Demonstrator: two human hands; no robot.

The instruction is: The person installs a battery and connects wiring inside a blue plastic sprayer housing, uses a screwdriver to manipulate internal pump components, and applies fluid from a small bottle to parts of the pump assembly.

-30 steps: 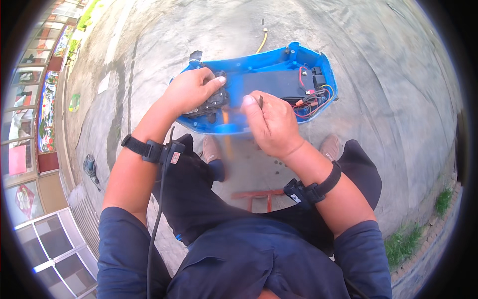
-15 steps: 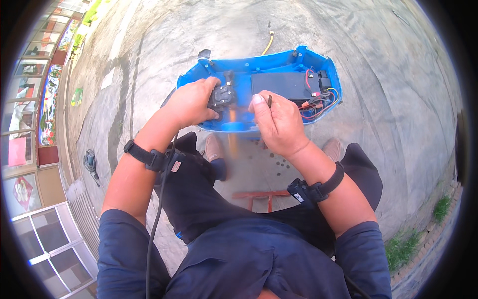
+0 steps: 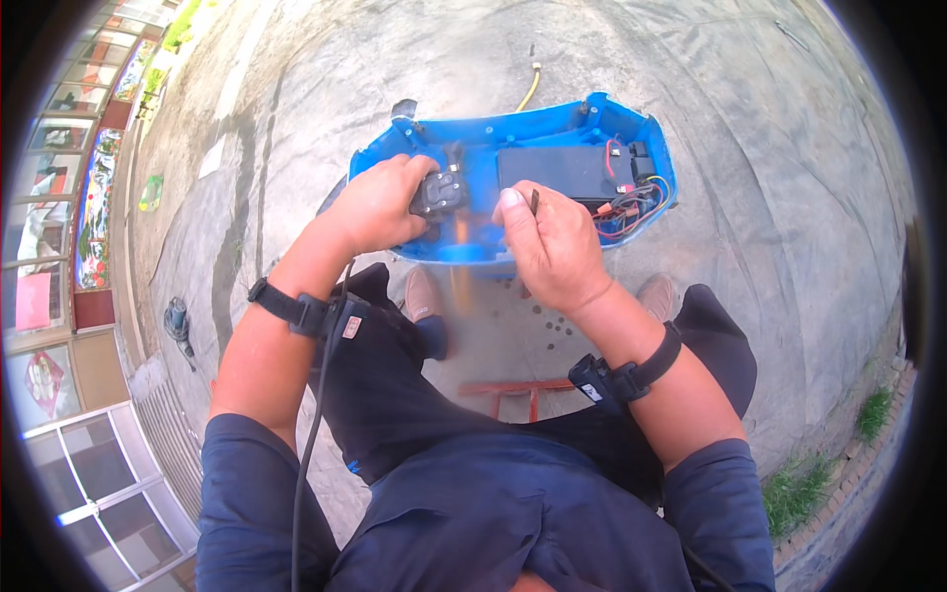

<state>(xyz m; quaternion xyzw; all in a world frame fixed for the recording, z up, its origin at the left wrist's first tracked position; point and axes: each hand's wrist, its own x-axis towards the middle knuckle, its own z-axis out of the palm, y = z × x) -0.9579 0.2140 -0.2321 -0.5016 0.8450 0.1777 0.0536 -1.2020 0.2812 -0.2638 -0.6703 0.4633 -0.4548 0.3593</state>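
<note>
A blue plastic housing [image 3: 473, 131], its inner side facing up, is in front of me between my feet. At its left end my left hand [image 3: 380, 204] is closed around a small black pump [image 3: 443, 191] with screws on its face. The thumb is on the near side and the fingers on the far side. My right hand [image 3: 558, 242] is shut, pinching a thin dark metal piece [image 3: 535, 201] between thumb and fingers, over the housing's near edge. A black battery [image 3: 552, 171] lies in the right half, beside loose coloured wires [image 3: 636, 209].
A yellow hose [image 3: 531, 87] extends beyond the housing's far side. A red metal frame [image 3: 534, 388] is on the ground between my legs. Farther left lies a grey power tool [image 3: 179, 328]. A black cable [image 3: 314, 424] hangs along my left arm.
The black pump has turned slightly in my left hand, which has shifted a little. My right hand stays almost where it was, still pinching the metal piece.
</note>
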